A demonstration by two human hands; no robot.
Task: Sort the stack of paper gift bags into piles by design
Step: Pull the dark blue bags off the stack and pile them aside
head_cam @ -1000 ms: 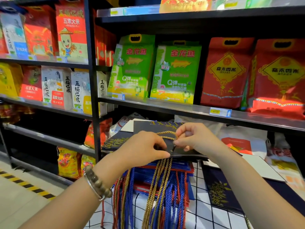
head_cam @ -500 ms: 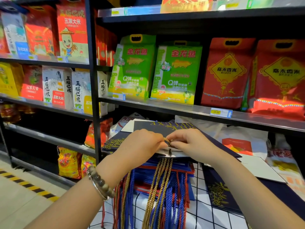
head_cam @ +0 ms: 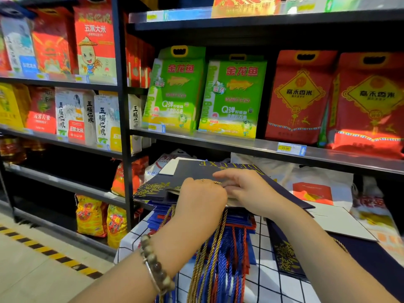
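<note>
Top of the stack. The navy bag [head_cam: 218,169], printed with gold lettering, lies flat on top of the stack of blue and red bags [head_cam: 242,220], which rests on a checked cloth [head_cam: 270,281] below the shelf [head_cam: 240,145].

The left hand [head_cam: 201,199] is curled into a loose fist over the near edge of the navy bag, at its open mouth. Its fingers fold under the knuckles and grip that edge; the fingertips are hidden.

The right hand [head_cam: 246,191] lies on the face of the same bag, with its fingers [head_cam: 222,176] nearly straight, close together and pointing towards the left hand. The thumb is tucked beneath, and whether it pinches anything cannot be told.

A short loop of gold cord [head_cam: 216,182] shows where the two hands meet. More cords [head_cam: 215,259], gold, blue and red, hang over the near edge of the cloth.

A second navy bag [head_cam: 284,254] lies flat to the right. A bead bracelet [head_cam: 155,266] circles the left wrist.
</note>
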